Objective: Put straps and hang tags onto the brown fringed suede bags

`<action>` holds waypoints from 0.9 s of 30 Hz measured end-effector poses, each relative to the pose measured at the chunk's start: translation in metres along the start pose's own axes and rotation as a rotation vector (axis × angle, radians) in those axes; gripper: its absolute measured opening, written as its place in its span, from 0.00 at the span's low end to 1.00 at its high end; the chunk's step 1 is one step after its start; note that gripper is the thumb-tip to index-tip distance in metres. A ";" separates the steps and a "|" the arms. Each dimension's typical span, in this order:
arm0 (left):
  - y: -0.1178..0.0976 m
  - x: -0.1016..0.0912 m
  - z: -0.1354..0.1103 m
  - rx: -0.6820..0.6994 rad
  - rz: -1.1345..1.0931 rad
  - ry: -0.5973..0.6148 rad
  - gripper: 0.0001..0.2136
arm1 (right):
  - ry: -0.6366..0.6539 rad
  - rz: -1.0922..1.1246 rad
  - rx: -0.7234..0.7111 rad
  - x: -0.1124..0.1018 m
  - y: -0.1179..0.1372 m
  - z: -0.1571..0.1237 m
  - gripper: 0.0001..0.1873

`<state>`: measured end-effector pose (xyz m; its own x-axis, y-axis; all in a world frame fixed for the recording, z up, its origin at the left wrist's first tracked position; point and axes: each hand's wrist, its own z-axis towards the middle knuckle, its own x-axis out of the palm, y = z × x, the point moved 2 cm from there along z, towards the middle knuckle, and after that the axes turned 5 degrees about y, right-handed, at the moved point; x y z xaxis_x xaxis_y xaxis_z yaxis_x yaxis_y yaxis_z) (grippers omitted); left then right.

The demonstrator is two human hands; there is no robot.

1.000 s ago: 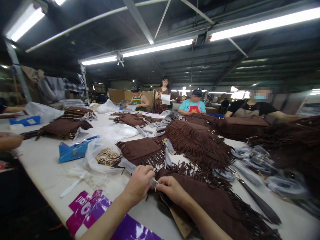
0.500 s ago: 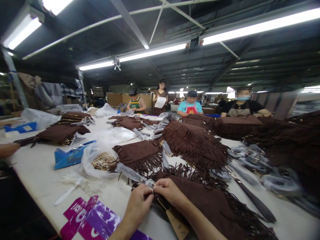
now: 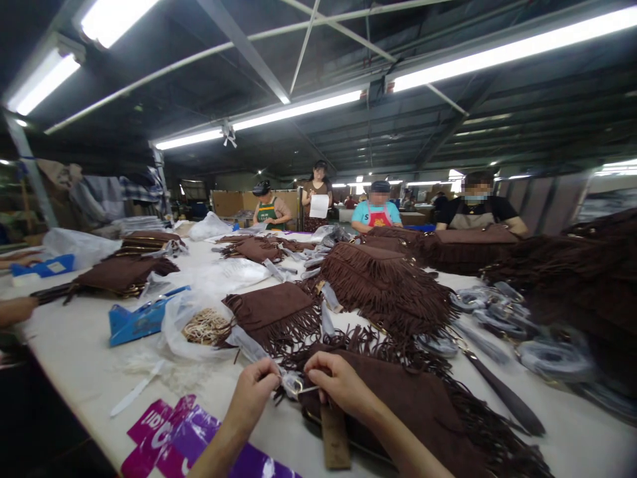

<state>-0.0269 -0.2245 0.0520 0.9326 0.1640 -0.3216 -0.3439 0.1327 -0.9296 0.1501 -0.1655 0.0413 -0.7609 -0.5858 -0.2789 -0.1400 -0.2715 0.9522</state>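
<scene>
A brown fringed suede bag [image 3: 403, 398] lies flat in front of me. At its near left corner, a metal ring [image 3: 297, 385] sits beside a plastic-wrapped strap [image 3: 253, 348]. My right hand [image 3: 341, 385] is pinched on a thin pale cord [image 3: 309, 390], which runs taut to the ring. Under these fingers hangs a brown cardboard tag [image 3: 334, 435]. Just left of the ring my left hand [image 3: 253, 392] is closed in a pinch near the wrapped strap; what lies between its fingertips is too small to make out.
A clear bag of pale cords [image 3: 206, 325] stands by a blue tape dispenser [image 3: 144, 315]. More fringed bags [image 3: 383, 285] are piled ahead, with wrapped straps [image 3: 497, 312] at right. Purple plastic packaging [image 3: 199, 438] lies near left. Several co-workers are across the table; another person's hand [image 3: 17, 311] is far left.
My hands have drawn apart, the left one moving left and up. The pale cord now shows stretched between the ring and my right hand. The tag hangs straighter down.
</scene>
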 end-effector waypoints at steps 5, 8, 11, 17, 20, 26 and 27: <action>-0.015 0.002 0.005 0.014 -0.040 0.010 0.07 | -0.069 -0.095 -0.158 0.015 0.012 -0.001 0.03; -0.019 0.008 0.007 0.019 -0.066 0.026 0.07 | -0.119 -0.109 -0.192 0.019 0.009 0.001 0.05; -0.012 0.016 0.007 -0.042 -0.113 0.053 0.10 | -0.145 -0.062 -0.145 0.016 -0.001 0.005 0.06; 0.001 0.029 -0.001 0.008 0.063 0.059 0.09 | -0.162 -0.010 -0.097 0.010 -0.012 0.008 0.06; -0.002 0.030 -0.004 0.045 0.135 0.001 0.10 | -0.155 -0.002 -0.093 0.011 -0.011 0.007 0.07; 0.003 0.027 -0.001 0.002 -0.056 0.038 0.11 | -0.163 0.027 -0.067 0.009 -0.012 0.008 0.05; 0.006 0.027 0.000 -0.016 -0.137 0.060 0.11 | -0.144 0.049 -0.056 0.008 -0.011 0.008 0.04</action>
<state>-0.0035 -0.2196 0.0376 0.9756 0.0868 -0.2017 -0.2121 0.1345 -0.9680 0.1402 -0.1613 0.0293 -0.8497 -0.4845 -0.2080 -0.0685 -0.2897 0.9547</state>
